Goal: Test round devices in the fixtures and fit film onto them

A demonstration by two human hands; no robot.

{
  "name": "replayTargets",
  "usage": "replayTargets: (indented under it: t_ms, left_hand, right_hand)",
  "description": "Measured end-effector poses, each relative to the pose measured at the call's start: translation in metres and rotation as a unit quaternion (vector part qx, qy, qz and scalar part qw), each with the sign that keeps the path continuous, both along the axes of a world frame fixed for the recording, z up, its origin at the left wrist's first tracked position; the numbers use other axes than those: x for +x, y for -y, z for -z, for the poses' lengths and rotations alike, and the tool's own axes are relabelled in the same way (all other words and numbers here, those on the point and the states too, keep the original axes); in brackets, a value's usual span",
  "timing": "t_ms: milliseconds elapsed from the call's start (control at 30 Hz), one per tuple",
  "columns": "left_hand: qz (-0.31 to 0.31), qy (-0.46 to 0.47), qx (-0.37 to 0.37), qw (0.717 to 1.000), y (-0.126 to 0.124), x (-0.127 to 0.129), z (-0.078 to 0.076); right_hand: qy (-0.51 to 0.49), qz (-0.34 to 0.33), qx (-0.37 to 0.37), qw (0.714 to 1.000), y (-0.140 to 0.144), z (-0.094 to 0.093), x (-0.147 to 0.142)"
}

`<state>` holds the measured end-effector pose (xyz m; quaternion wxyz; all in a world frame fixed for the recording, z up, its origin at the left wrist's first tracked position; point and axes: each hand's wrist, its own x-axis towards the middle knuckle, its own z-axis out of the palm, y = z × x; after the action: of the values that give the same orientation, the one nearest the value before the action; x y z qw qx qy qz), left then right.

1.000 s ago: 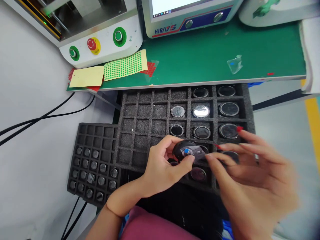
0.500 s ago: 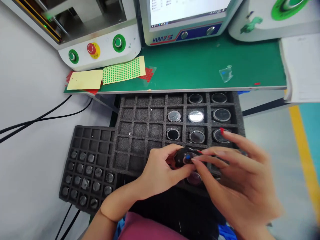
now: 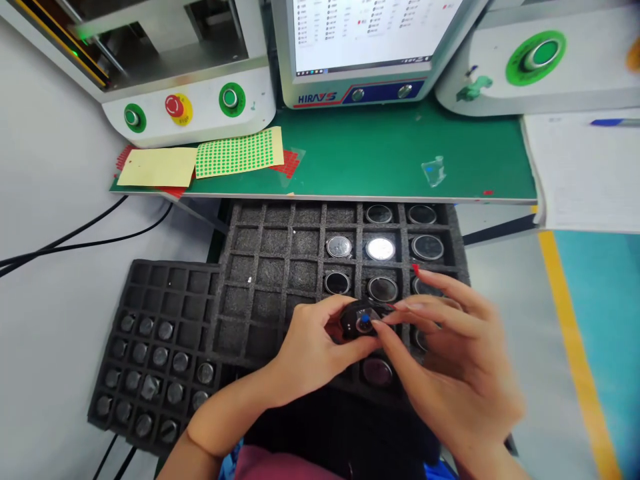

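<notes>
Picking at the blue tab on a round black part, over the big foam tray.

My left hand grips the round black part by its rim, just above the near edge of the big foam tray; left of that tray lies the smaller foam tray of little discs. My right hand has fingertips pinched at the blue tab on the part's face; whether they have caught it, I cannot tell. I judge this the film-peeling step: next comes a firm pinch and a steady pull away.
</notes>
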<state>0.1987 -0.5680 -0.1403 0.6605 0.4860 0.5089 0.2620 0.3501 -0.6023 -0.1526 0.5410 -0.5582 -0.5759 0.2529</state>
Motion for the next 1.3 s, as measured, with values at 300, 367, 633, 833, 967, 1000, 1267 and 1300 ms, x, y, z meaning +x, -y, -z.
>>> replayTargets:
  t_ms: [300,367,633,833,967,1000,1267,1300]
  left_hand:
    - [-0.007,0.141,-0.099,0.985,-0.003,-0.004,0.0]
    - [-0.021,0.17,-0.129,0.977,-0.006,-0.006,0.001]
    - [-0.057,0.134,-0.125,0.981,-0.012,-0.008,0.003]
    - [-0.067,0.094,-0.115,0.987,-0.015,-0.012,0.003]
    - [-0.08,0.083,-0.101,0.988,-0.017,-0.017,0.006]
    - [-0.082,0.085,-0.097,0.988,-0.017,-0.018,0.006]
    - [-0.105,0.115,-0.06,0.986,-0.004,-0.017,0.001]
    - [-0.103,0.109,-0.044,0.988,0.0,-0.017,0.0]
  right_hand:
    - [-0.108,-0.011,-0.022,0.994,-0.001,-0.011,-0.005]
    - [-0.158,0.001,-0.035,0.987,0.002,-0.022,-0.003]
    - [-0.126,0.035,0.011,0.991,-0.125,-0.012,0.043]
    - [0.007,0.016,-0.074,0.997,-0.237,0.041,0.054]
    - [0.086,0.062,-0.05,0.993,-0.237,0.047,0.057]
    - [0.098,0.078,-0.036,0.991,-0.23,0.043,0.058]
    - [-0.003,0.109,0.064,0.992,-0.09,-0.003,0.028]
    - [-0.037,0.103,0.058,0.992,-0.071,-0.007,0.021]
